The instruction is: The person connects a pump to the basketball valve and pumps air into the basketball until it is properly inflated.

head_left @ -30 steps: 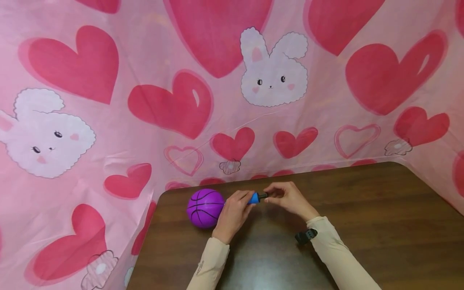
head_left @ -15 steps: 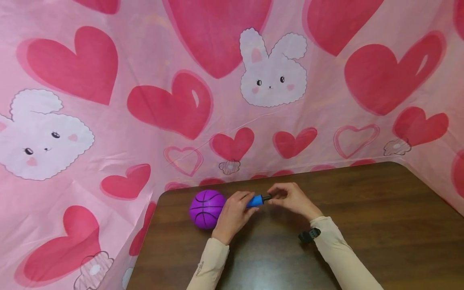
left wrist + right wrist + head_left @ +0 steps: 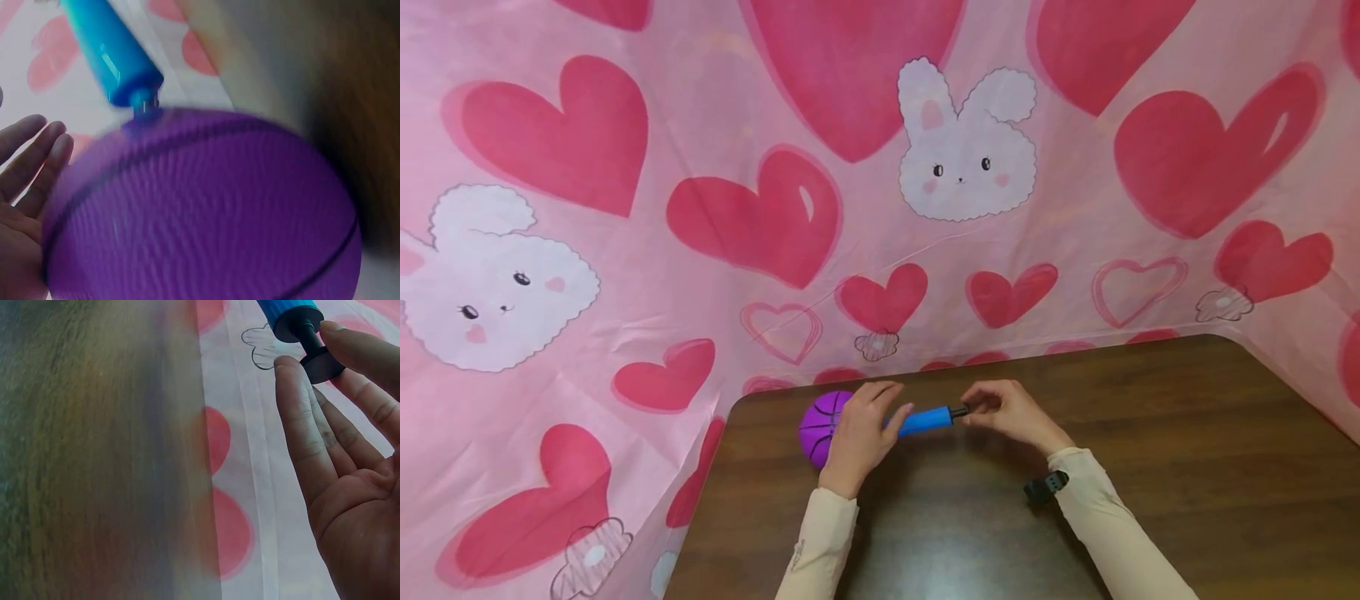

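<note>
A purple ball (image 3: 816, 429) with black basketball lines lies on the table, partly covered by my left hand (image 3: 860, 435). Joined to it is a small blue hand pump (image 3: 927, 421); the left wrist view shows the pump's narrow tip at the ball (image 3: 206, 206). My left fingers (image 3: 39, 164) are straight beside the ball, away from the pump barrel. At the pump's other end my right hand (image 3: 1011, 414) pinches the black plunger handle (image 3: 322, 366) between thumb and fingers. A short length of black rod shows between handle and barrel.
The dark brown wooden table (image 3: 1150, 467) stands against a pink cloth (image 3: 1075, 217) printed with hearts and rabbits, which rises behind and at both sides. A dark strap device (image 3: 1047, 487) sits on my right wrist.
My left hand has let go of the pump barrel and moved left over the ball, baring more of the pump. My right hand, still pinching the handle, has shifted slightly right.
</note>
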